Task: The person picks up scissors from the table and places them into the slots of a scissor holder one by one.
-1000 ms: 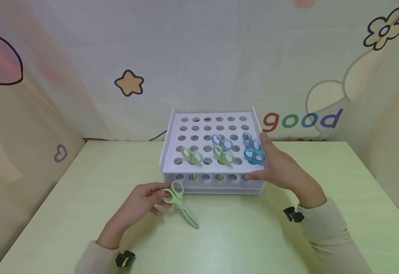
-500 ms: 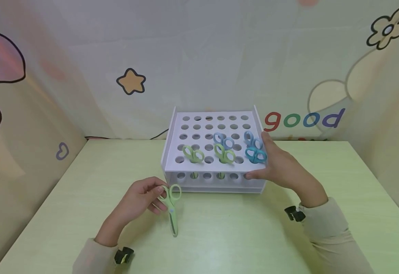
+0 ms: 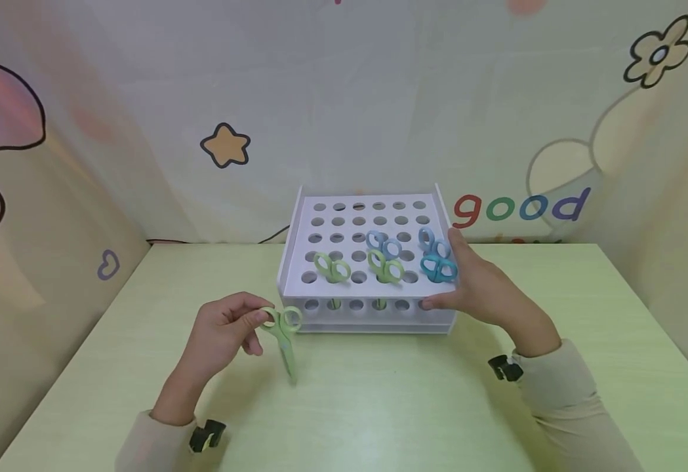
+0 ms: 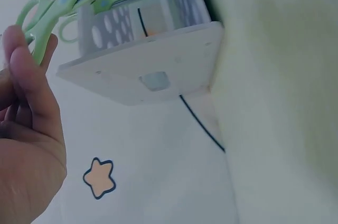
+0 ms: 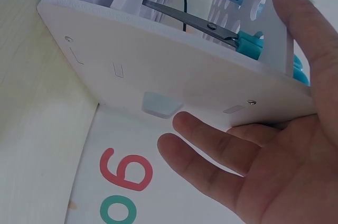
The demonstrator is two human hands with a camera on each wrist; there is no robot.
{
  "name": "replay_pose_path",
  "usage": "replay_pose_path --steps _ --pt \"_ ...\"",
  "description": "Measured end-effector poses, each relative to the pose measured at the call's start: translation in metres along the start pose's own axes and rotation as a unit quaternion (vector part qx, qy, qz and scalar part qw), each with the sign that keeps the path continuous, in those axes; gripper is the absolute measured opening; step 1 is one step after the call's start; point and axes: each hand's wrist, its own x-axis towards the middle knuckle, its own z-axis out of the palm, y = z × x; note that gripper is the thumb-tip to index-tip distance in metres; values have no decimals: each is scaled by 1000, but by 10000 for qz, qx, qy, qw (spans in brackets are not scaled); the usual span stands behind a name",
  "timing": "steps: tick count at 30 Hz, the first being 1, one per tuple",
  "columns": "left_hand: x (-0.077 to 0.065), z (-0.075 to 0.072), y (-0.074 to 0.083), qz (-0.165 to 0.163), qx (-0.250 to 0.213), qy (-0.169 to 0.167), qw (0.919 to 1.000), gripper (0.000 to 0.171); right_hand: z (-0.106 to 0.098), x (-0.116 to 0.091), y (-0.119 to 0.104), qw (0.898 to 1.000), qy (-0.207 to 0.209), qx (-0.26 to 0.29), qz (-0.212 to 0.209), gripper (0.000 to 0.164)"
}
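In the head view my left hand [image 3: 222, 331] pinches green scissors [image 3: 285, 347] by one finger ring. The blades point down above the table, left of the rack's front. My right hand [image 3: 488, 292] holds the front right corner of a white two-tier rack [image 3: 373, 291], thumb on the front edge and fingers along the side panel. Two green scissors [image 3: 330, 270], two light blue scissors [image 3: 434, 249] and one teal pair [image 3: 438, 269] stand in the rack's holes, handles up. In the right wrist view, a dark-bladed pair of teal-handled scissors [image 5: 195, 20] passes down inside the rack.
The rack stands on a pale green table [image 3: 344, 419], near the patterned cloth backdrop [image 3: 344, 98]. Its top plate has rows of round holes. A black cable [image 3: 274, 234] runs behind it. The side panel [image 4: 142, 65] has a small cutout.
My left hand has moved left and slightly up with the green scissors, which swung from slanting right to hanging nearly straight down. My right hand stays on the rack.
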Motion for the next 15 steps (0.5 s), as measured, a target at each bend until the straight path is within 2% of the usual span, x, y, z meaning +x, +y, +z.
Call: replay_pose_path --steps 4,8,15 --pt "3 -2 11 304 292 472 9980 9 1 0 1 10000 -8 62 -12 145" --pt "11 -3 22 728 385 792 9934 5 1 0 0 10000 -12 96 -4 145" --pt "28 -1 39 1001 348 1245 9865 4 0 -1 0 9999 24 95 -21 144"
